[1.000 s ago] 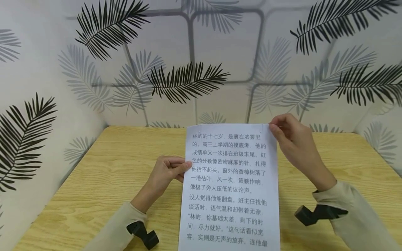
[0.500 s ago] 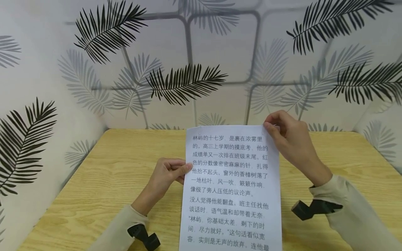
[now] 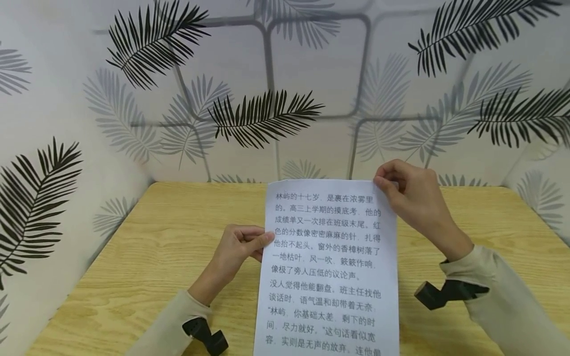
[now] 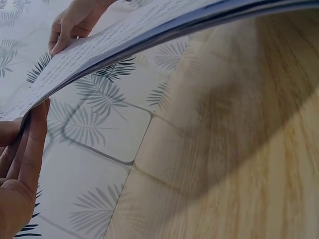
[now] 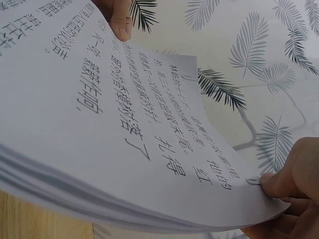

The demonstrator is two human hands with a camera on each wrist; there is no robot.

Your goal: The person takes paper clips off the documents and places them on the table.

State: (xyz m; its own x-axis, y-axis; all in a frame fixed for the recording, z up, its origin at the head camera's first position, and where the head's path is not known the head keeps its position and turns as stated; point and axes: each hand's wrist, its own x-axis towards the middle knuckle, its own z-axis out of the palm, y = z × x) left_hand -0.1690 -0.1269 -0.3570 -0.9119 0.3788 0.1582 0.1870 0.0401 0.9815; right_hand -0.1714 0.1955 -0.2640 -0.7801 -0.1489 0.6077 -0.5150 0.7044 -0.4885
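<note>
A stack of printed paper sheets is held up above the table, its text facing me. My left hand pinches the left edge, thumb in front and fingers behind. At the top right corner, my right hand pinches the sheets between thumb and fingers. Several layers show along the bowed edge of the stack in the right wrist view. Two small clip-like or staple-like pieces lie at its top corners; one, a wire piece, is beside my right thumb. The stack's lower end is outside the head view.
A wood-grain table lies beneath the hands. Behind it stands a pale wall printed with dark and grey leaves. Black wrist cameras sit at both beige sleeves.
My right hand has shifted slightly left along the top edge and now covers the corner piece that showed before. The stack sits slightly lower in view; my left hand keeps its grip.
</note>
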